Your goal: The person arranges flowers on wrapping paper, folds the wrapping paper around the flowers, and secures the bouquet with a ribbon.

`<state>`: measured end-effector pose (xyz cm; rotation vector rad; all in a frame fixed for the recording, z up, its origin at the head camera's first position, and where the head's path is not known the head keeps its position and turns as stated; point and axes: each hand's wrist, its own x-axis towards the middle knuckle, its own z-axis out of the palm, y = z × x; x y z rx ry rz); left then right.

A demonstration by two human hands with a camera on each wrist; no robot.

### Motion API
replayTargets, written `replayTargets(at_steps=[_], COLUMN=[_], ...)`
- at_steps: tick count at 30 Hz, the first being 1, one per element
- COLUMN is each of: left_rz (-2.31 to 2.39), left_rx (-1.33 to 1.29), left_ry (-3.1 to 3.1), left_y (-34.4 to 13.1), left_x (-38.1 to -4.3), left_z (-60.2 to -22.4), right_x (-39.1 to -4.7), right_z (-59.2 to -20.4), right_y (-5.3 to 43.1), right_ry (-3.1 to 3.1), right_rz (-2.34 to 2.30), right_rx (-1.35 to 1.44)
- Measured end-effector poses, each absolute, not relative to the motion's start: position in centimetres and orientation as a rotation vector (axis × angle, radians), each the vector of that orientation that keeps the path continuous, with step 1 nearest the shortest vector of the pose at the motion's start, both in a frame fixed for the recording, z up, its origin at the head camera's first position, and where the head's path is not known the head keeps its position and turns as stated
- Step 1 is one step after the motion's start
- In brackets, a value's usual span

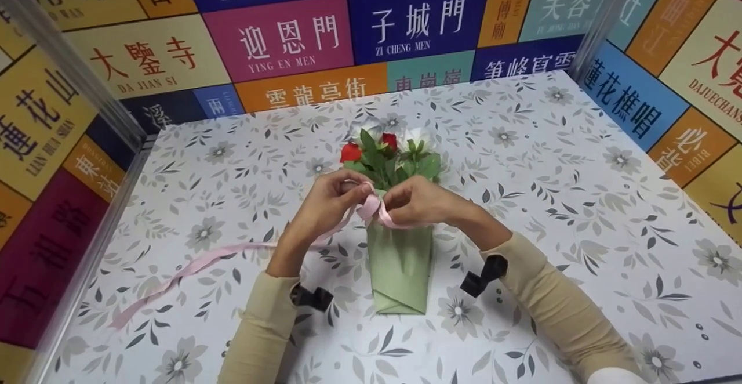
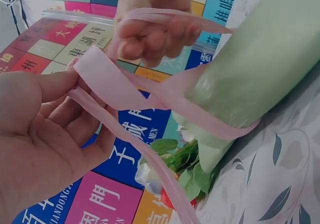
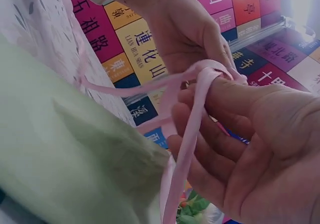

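A bouquet wrapped in pale green paper [image 1: 400, 268] lies on the table, with red roses [image 1: 351, 152], white flowers [image 1: 414, 138] and green leaves at its far end. Pink ribbon [image 1: 369, 207] passes around the wrap just below the blooms. My left hand [image 1: 333, 201] pinches a folded loop of this ribbon between thumb and fingers, as the left wrist view shows. Opposite it, my right hand [image 1: 424, 201] holds another stretch of ribbon [image 3: 192, 129] between thumb and curled fingers. Both hands are close together over the neck of the wrap.
One long ribbon tail trails left across the floral-patterned tabletop [image 1: 203, 303]. Panels with colourful lettering [image 1: 278, 42] stand along the back and both sides of the table. Black camera mounts [image 1: 486, 275] sit on both wrists over beige sleeves.
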<state>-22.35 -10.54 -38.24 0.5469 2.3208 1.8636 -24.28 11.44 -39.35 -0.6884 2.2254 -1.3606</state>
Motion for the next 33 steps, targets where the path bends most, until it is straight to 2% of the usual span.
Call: replayTargets(at_steps=[12,27,33], left_rz=[1.744,1.815,1.817], left_rx=[0.575,0.519,0.528], left_ry=[2.431,2.381,2.349], left_y=[-10.2,-11.2,-11.3], left_x=[-21.7,-22.5,-22.7], left_z=[-37.7,-38.1,-38.2], right_x=[-24.1,-26.1,-26.5], right_z=[-40.3,-39.1,-38.5], right_y=[10.0,12.4,14.0], right_ry=[2.197,1.924,2.145], right_rz=[-1.742,-2.108,-1.938], right_rx=[-0.320,-0.347,-0.437])
